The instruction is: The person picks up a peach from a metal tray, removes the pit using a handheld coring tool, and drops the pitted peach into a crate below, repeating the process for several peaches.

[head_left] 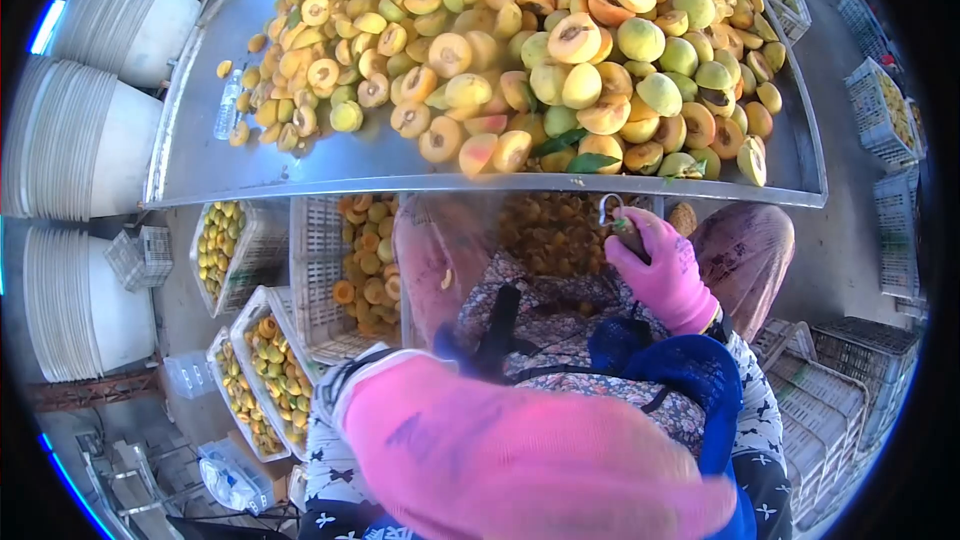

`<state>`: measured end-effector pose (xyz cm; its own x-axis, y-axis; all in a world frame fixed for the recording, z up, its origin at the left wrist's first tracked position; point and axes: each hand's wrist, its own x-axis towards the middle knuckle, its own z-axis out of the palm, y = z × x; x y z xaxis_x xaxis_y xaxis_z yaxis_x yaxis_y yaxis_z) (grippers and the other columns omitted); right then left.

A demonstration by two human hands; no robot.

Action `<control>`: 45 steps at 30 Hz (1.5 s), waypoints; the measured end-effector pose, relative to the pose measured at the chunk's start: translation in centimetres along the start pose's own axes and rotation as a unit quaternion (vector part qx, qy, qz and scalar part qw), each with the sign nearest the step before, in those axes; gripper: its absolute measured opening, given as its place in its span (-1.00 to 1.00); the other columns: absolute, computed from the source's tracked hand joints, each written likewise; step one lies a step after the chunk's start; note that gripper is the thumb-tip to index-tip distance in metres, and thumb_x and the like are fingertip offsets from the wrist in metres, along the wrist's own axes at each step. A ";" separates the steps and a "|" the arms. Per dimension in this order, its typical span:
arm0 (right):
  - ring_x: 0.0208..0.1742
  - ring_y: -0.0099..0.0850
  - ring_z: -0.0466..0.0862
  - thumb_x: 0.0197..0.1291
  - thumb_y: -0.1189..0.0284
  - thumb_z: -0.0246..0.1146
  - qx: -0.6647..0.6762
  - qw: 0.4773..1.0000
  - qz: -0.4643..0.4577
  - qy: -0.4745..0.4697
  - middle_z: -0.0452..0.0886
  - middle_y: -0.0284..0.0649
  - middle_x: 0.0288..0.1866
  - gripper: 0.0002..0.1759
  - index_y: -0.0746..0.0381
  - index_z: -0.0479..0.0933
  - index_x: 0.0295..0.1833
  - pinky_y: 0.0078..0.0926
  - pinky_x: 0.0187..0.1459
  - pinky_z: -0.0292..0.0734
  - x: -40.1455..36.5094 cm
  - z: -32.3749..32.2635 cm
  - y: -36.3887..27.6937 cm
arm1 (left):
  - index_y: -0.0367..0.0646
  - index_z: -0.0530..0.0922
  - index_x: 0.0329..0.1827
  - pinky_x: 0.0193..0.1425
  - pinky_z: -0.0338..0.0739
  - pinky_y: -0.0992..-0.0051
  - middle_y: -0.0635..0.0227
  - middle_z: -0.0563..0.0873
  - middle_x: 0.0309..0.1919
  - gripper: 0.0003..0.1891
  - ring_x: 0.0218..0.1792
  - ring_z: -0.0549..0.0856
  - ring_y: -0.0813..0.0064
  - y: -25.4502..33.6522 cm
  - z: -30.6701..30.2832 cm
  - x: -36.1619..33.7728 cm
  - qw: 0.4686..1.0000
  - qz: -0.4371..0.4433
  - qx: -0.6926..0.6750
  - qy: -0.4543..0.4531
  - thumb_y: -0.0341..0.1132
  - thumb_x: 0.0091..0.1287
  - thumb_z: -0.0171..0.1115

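My right hand (668,272), in a pink glove, is wrapped round the dark handle of a pitting tool (612,215) with a curved metal loop at its tip. It is above my lap, just below the near edge of the metal table (480,183). My left hand (510,440), also gloved in pink, is large, blurred and close to the camera; its fingers are smeared, and whatever they may hold is hidden. A heap of yellow peaches (660,95), many cut in half, covers much of the table, with some green leaves (592,162) among them.
Between my knees are brownish pits or scraps (560,235). A crate of peach halves (325,270) stands left of them, and more filled crates (270,375) lie further left. Stacked white tubs (85,140) line the left side. Crates (815,395) stand at right. A plastic bottle (228,105) lies on the table.
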<state>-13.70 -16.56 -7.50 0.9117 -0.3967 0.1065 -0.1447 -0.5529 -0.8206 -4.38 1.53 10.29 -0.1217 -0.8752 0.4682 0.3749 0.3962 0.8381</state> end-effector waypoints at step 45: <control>-0.39 -0.18 0.68 0.21 0.18 0.36 -0.183 0.966 -0.180 0.007 0.56 -0.21 -0.33 -0.64 0.15 0.45 -0.05 -0.19 -0.34 0.54 2.2 -0.6 -5.7 | -0.12 0.29 0.51 0.16 0.62 0.28 -0.03 0.51 0.31 -0.30 0.09 0.70 0.13 -11.3 -8.8 -7.3 0.849 -0.059 0.328 0.409 -0.67 0.27 0.19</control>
<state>-11.07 -14.67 -2.24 0.9234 -0.1389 0.3579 0.0523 -0.8780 -0.4758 0.33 1.01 -5.02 0.6576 -0.7128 0.2439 -0.2209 0.1272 0.9670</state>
